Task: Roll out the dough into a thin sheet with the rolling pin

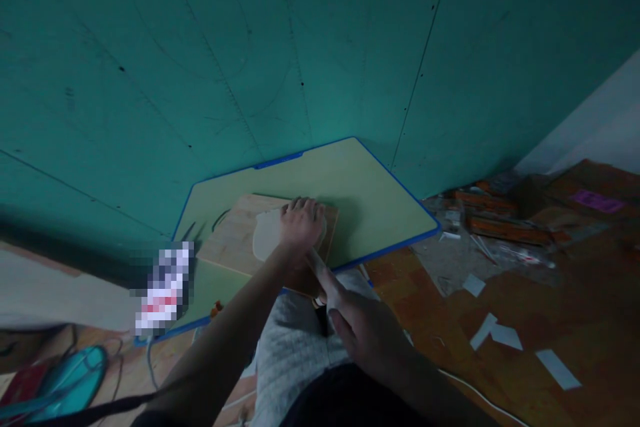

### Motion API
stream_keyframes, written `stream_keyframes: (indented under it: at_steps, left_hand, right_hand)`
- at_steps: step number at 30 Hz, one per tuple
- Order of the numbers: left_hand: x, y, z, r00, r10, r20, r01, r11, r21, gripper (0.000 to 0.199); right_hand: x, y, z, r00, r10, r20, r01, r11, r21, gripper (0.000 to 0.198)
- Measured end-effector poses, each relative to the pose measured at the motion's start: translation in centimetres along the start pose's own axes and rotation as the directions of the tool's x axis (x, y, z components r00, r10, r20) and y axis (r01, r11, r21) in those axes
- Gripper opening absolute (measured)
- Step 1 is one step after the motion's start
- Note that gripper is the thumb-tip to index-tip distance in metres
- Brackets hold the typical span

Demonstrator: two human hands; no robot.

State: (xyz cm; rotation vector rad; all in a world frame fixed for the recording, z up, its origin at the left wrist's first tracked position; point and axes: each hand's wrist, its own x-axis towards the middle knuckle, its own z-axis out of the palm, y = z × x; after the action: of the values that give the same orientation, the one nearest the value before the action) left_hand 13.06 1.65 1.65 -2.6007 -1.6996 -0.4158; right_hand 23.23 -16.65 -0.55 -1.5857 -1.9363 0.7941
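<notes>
On a small folding table [395, 213] lies a wooden board [227, 233] with a flat, pale sheet of dough [265, 233] spread on it. My left hand [303, 221] is over the right part of the dough, fingers bent, on the far end of a pale rolling pin [324, 272]. Closer to my body, my right hand [367, 327] is wrapped around the near end of the pin. The pin runs slanting between both hands; its far tip is hidden under my left hand.
A green panelled wall [280, 67] rises right behind the table. White paper pieces [507, 335] lie on the wooden floor at right, with plastic-wrapped clutter [510, 220] near the wall. A blurred-out item [165, 290] stands at the table's left edge. A turquoise stool [75, 383] sits lower left.
</notes>
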Motion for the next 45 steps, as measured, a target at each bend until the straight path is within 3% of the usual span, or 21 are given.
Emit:
stream_keyframes:
  at_steps: [6,10,15,19,23,26,30,34,40,45]
  left_hand:
    - [0.9,1.8,0.3,0.999,-0.034,-0.031,0.034,0.999,-0.008,0.037]
    - [-0.8,0.4,-0.5,0.999,-0.045,-0.022,0.045,0.999,-0.002,0.039]
    - [-2.5,-1.4,-1.2,0.999,0.035,0.039,-0.034,0.999,-0.013,0.035]
    - [-1.7,-0.7,-0.7,0.999,0.026,0.021,-0.026,1.0,0.0,0.034]
    - [-0.2,0.7,-0.1,1.0,0.016,0.015,-0.016,1.0,0.022,0.036]
    - [-0.1,1.0,-0.2,1.0,0.013,0.006,-0.013,1.0,0.01,0.037]
    - [-1.8,-0.3,-0.6,0.997,0.075,-0.006,-0.075,0.997,-0.029,0.037]
    - [-4.4,-3.2,-0.5,0.985,0.169,-0.032,-0.17,0.983,-0.063,0.042]
    - [-4.2,-7.4,0.4,0.995,0.091,-0.038,-0.094,0.993,-0.076,0.049]
    - [-2.3,-7.1,0.4,0.978,0.198,0.062,-0.199,0.98,0.02,0.048]
  right_hand:
    - [0.6,1.2,-2.1,0.992,0.129,-0.007,-0.126,0.961,-0.246,0.052]
    - [1.7,-0.5,-1.3,0.987,0.157,0.027,-0.139,0.93,-0.34,0.042]
    - [2.2,-2.0,0.0,0.98,0.195,0.032,-0.168,0.907,-0.386,0.026]
    - [2.9,-0.7,-1.6,0.973,0.202,0.114,-0.163,0.945,-0.282,0.028]
    - [4.0,1.8,-3.7,0.923,0.265,0.279,-0.266,0.963,-0.038,0.021]
    - [4.3,2.3,-4.0,0.901,0.266,0.343,-0.289,0.957,0.016,0.021]
    - [3.7,0.9,-3.1,0.954,0.239,0.183,-0.202,0.958,-0.204,0.024]
    - [3.2,0.7,-3.3,0.963,0.246,0.112,-0.191,0.913,-0.362,0.029]
    - [1.7,3.5,-6.4,0.926,0.377,-0.018,-0.375,0.915,-0.147,0.019]
    - [0.6,4.4,-7.2,0.906,0.416,-0.079,-0.423,0.899,-0.111,0.012]
